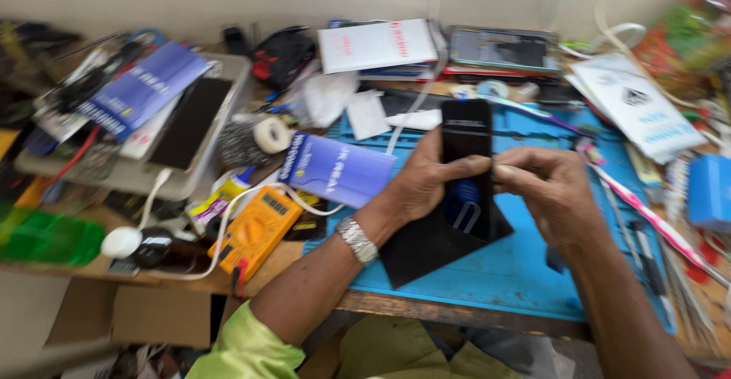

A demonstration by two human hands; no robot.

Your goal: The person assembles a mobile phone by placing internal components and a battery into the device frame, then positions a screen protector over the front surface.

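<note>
Far left: green plastic piece (46, 238) at the table (457, 312) edge, grey tray (228, 112) behind it with a dark tablet (190, 122) and a blue booklet (145, 86). Next over, yellow multimeter (259, 229) lying flat, white cable across it; tape roll (272, 134) behind, another blue booklet (335, 169) just right of it.

Centre: left hand (422, 185), metal watch on the wrist, grip closed around a black phone (466, 150), held upright above the blue mat (525, 265). Black sheet (426, 246) lies on the mat under the hands.

Right hand (544, 192) touches the phone's right edge, thumb and fingers pinched tight; whether it holds anything small, can't tell. Image is blurred.

Far right: pink-white toothbrush (647, 215), metal tools, white leaflet (636, 105).
</note>
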